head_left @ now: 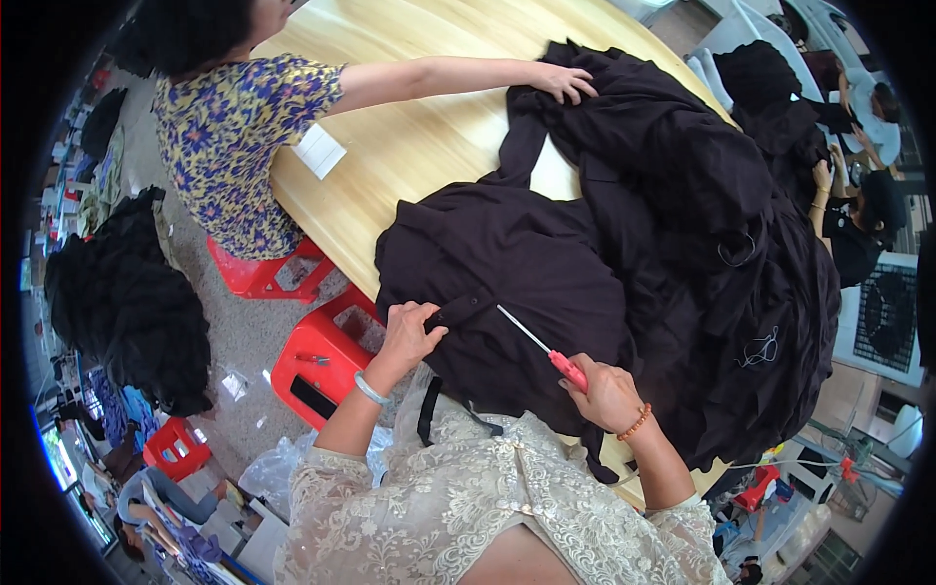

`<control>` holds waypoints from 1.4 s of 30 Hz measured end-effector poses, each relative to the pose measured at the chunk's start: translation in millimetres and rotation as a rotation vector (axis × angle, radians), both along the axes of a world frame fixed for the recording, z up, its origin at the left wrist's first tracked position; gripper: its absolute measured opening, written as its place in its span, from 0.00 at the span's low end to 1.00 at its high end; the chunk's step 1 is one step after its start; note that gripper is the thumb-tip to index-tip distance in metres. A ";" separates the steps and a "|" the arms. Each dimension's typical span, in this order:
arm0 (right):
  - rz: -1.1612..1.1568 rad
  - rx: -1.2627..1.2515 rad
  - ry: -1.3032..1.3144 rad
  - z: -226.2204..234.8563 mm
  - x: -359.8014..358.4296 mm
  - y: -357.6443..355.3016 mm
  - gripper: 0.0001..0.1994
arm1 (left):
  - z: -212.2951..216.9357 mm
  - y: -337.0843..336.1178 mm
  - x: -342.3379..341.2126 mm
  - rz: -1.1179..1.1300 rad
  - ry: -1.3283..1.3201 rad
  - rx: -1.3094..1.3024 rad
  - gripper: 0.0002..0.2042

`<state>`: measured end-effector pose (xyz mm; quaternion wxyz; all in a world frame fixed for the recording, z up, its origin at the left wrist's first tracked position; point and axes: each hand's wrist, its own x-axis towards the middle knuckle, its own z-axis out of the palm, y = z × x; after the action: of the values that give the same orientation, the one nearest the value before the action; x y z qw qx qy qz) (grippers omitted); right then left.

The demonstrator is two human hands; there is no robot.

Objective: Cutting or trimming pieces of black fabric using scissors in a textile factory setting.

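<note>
Lace top (419,497); left grip (408,334) pinches garment (517,249); right grip (608,394) holds tool (532,334), handle (565,369) partly hidden.

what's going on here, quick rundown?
The person's left hand pinches the near-left edge of a dark garment spread on a wooden table. The right hand grips a red-handled tool, its thin metal shaft pointing over the fabric; whether the tip touches is unclear. A co-worker's hand rests on the dark fabric farther up the table.
</note>
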<state>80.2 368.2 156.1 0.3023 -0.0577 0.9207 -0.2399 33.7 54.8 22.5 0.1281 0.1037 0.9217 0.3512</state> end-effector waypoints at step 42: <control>0.133 -0.109 0.401 -130.8 -195.3 -84.6 0.16 | -41.2 22.9 18.2 0.180 0.385 -0.005 0.06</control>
<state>-115.2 283.6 25.3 0.1247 -0.1813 0.9423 -0.2524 51.9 77.7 -18.7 -0.0821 0.0861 0.9355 0.3326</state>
